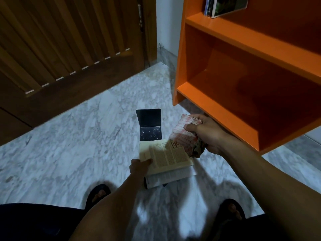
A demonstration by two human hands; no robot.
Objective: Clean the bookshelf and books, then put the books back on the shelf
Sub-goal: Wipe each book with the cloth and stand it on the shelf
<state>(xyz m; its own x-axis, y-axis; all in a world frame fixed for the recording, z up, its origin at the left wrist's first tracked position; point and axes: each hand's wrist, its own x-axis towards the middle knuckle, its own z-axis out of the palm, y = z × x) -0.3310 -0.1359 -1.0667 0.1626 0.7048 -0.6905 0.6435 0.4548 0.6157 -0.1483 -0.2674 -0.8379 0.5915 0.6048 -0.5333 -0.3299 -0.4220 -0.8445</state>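
**Book held open on floor stack; cloth at its page; lower shelf bare**

Left hand [139,166]: grip grasping the open book [165,156] at its 8 o'clock corner, thumb on the cream page; the book lies on top of a short stack of books [171,178] on the marble floor [69,145], at 6 o'clock from the frame centre.

Right hand [206,134]: grip clenched around a bunched red-checked cloth [184,136]; the cloth touches the book's 1 o'clock corner, over the printed columns.

A dark bookend [150,125] stands upright on the floor just beyond the book at 12 o'clock, its base plate speckled with pale marks.

Orange bookshelf [243,70] at 2 o'clock from the book; its lowest compartment shows bare boards; the shelf above carries a few books [211,6] leaning at the top edge of view.

Brown slatted wooden door [69,40] at 10 o'clock; two feet in dark sandals [99,193] at 6 o'clock, either side of the stack.
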